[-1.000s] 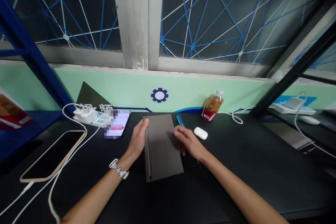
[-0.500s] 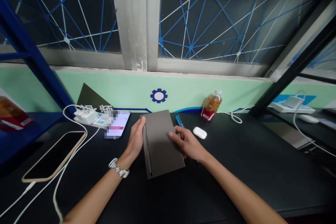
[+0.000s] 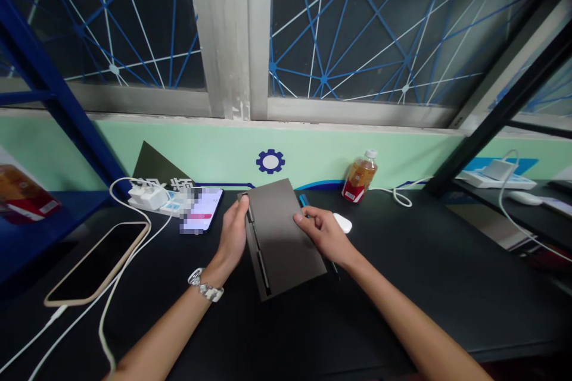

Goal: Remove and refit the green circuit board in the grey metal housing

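A grey-brown closed notebook (image 3: 282,232) is tilted up off the black desk (image 3: 402,286), held between both hands. My left hand (image 3: 232,238) grips its left spine edge, thumb on top. My right hand (image 3: 325,233) pinches its right edge, fingers curled over the cover. A blue pen (image 3: 304,200) lies just behind the right hand, partly hidden. A white earbuds case (image 3: 343,222) sits right of my right hand.
A lit phone (image 3: 202,209) lies left of the notebook, with a power strip with white chargers (image 3: 154,197) behind it. A large dark phone (image 3: 96,262) on a white cable is at far left. An orange drink bottle (image 3: 360,177) stands by the wall.
The notebook has been raised from lying flat and turned a little, its right side lifted. My right hand shifted from resting on the cover to gripping its right edge.
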Tool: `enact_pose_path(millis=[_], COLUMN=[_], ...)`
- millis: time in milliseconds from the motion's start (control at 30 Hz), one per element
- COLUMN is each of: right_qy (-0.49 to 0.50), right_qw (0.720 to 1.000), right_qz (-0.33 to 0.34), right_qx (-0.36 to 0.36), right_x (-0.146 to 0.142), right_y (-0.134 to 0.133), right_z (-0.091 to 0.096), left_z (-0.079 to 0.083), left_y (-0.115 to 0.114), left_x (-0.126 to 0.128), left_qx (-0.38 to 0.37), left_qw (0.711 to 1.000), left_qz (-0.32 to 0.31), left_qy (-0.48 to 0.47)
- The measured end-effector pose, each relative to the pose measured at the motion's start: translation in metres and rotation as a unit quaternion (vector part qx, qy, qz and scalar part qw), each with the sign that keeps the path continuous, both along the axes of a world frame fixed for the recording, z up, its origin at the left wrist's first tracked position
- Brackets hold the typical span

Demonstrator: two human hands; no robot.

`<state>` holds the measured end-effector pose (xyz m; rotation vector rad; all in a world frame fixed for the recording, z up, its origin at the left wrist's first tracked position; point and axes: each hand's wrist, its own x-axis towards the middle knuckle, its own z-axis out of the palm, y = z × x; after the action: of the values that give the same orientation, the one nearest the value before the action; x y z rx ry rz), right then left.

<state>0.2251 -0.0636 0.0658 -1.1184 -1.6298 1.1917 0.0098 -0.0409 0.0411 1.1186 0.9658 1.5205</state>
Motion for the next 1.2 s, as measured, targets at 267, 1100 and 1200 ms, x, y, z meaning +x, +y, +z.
enact_pose_path(millis=[267,1100,1200], right_qy=[0.112,-0.46,-0.44], right_qw=[0.985,0.871,0.882], right_qz=[-0.116,0.089,0.106], right_qx=[0.06,0.146,0.132], right_x=[0.03,-0.057,-0.055], right_y=[0.003,0.142,0.143], right_z=[0.016,-0.004,-0.01], left_z=[-0.015,-0.021,-0.028], left_y=[0.016,0.019,0.022], left_x=[-0.015,-0.007,-0.007], left_qx=[-0.013,0.063,0.091], left_qw=[0.99,0.75,0.746], left_qz=[0.022,0.062,0.071], left_qy=[0.142,0.656,0.656])
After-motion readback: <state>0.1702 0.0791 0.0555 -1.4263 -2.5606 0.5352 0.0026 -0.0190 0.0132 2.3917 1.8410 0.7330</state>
